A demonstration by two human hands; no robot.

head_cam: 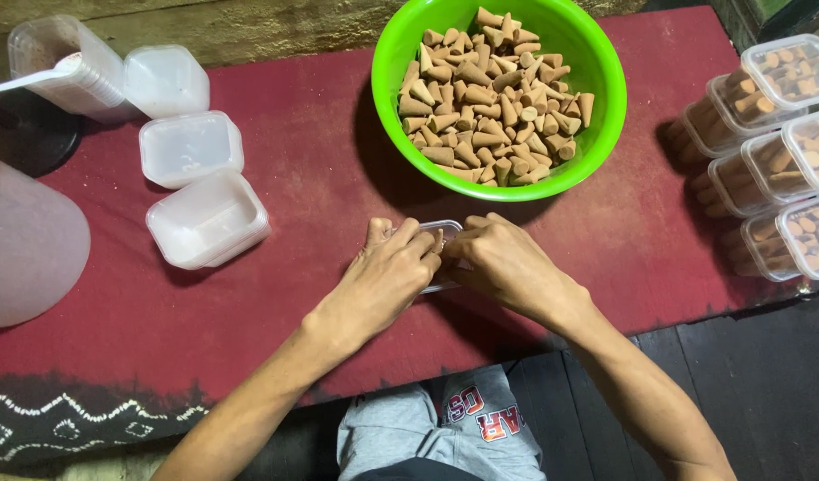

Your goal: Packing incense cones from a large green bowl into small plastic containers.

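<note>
Hands: left (393,265), right (503,258) both curled on small clear box (445,230); green bowl (498,93) of cones just beyond.

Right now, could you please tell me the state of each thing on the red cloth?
Green bowl: upright, heaped with brown cones.
Small clear container: between both hands, a few cones inside.
Left hand: fingers on the container.
Right hand: fingers on the container.
Empty containers: open, unfilled.
Filled containers: lidded, stacked.

Both forearms reach forward — left hand (393,263) and right hand (503,260) meet, fingers curled.
</note>
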